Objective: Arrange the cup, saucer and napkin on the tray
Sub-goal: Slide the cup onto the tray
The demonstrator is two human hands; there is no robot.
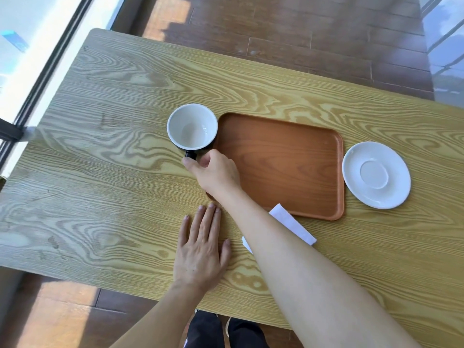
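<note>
The right hand (213, 172) reaches across the body and pinches the dark handle of the cup (192, 126), which stands upright and empty just beyond its fingertips, touching or nearly touching the tray (288, 167). The tray lies directly to that hand's right, long axis running away sideways, so the cup seems to need only a short carry that way. The left hand (200, 249) rests flat and spread on the table (113, 159), holding nothing. The saucer (376, 175) sits beyond the tray's far end; the napkin (292, 223) lies partly under the right forearm.
</note>
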